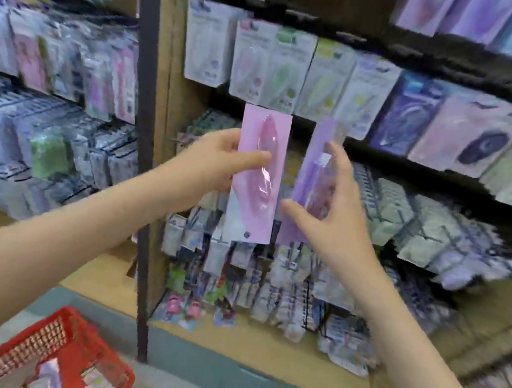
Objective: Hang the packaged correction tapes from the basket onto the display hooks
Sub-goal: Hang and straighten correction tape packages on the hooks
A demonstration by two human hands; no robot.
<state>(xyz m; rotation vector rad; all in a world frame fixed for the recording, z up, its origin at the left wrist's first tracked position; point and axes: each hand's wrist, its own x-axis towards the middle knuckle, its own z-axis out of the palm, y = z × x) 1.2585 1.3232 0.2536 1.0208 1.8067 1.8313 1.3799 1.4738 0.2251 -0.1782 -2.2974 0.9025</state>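
Two glossy flat blister packs (258, 175)

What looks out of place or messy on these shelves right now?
Nothing looks damaged or spilled. The only loose items are a pink package in the left hand and a purple package in the right hand, not yet hung. The picture is blurry.

The package (258, 175) on the left is pink, with a clear pink blister. The package (309, 181) beside it is light purple. The basket (69, 341) is red, with a small grid pattern on its wall. Hanging packs (273, 67) above are white with green and purple prints. The shelf board (177, 87) is brown wood.
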